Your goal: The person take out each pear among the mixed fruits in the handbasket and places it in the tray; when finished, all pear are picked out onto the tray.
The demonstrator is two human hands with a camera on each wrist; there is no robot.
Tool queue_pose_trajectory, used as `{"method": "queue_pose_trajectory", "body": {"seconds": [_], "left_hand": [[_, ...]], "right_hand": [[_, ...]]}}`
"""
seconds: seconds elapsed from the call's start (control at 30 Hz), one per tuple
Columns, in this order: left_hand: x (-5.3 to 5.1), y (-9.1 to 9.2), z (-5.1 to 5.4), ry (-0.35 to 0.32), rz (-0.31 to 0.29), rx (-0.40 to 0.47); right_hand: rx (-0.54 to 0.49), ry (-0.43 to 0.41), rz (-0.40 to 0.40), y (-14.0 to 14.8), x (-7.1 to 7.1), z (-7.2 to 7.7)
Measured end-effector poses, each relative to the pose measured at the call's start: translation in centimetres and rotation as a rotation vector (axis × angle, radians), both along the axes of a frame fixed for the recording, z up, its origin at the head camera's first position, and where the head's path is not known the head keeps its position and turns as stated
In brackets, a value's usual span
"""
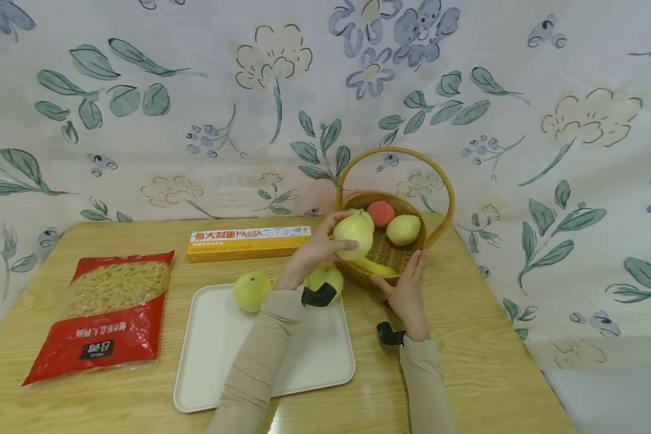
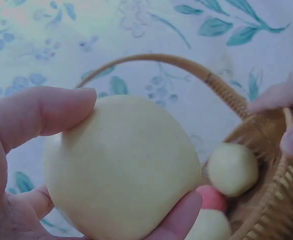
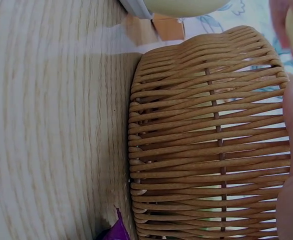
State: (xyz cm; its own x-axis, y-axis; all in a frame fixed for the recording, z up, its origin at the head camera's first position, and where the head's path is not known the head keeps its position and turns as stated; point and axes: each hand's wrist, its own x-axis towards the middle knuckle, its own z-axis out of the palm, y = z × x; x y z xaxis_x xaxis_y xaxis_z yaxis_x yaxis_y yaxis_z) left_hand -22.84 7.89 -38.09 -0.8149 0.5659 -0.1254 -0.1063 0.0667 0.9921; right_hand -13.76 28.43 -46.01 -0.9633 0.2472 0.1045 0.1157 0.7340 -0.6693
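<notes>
My left hand point(image 1: 325, 244) grips a pale green round fruit point(image 1: 354, 236) just over the left side of a wicker basket point(image 1: 352, 274), thumb and fingers around it. In the left wrist view this smooth fruit point(image 2: 121, 165) hides part of the basket. My right hand point(image 1: 409, 295) rests against the basket's front right rim, its fingers fairly straight and the thumb apart. Inside the basket lie a red fruit point(image 1: 381, 213), a yellow-green fruit point(image 1: 403, 230), another green fruit partly hidden behind the held one, and a yellow banana-like fruit point(image 1: 377, 266).
Left of the basket, a white tray point(image 1: 217, 361) carries green fruits point(image 1: 252, 292), partly behind my left arm. Behind it lies a pasta box point(image 1: 249, 243); a red pasta bag point(image 1: 105, 313) is at left. The basket's tall handle point(image 1: 396, 150) arches up. Something purple point(image 3: 115, 230) sits beside the basket.
</notes>
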Motion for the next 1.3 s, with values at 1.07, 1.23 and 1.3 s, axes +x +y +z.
{"method": "queue_pose_trajectory", "body": {"seconds": [1.07,1.23,1.3], "left_hand": [[7.1,-20.5,-3.1,0.321,0.44,-0.346],[7.5,-21.5,-4.4,0.301,0.447,-0.367],[7.6,-21.8,-4.8,0.285,0.444,-0.373]], "right_hand": [[-0.008,-0.001,0.01,0.0,0.2,0.3],[-0.008,-0.009,0.013,0.0,0.3,0.2],[-0.005,-0.009,0.017,-0.1,0.3,0.3]]}}
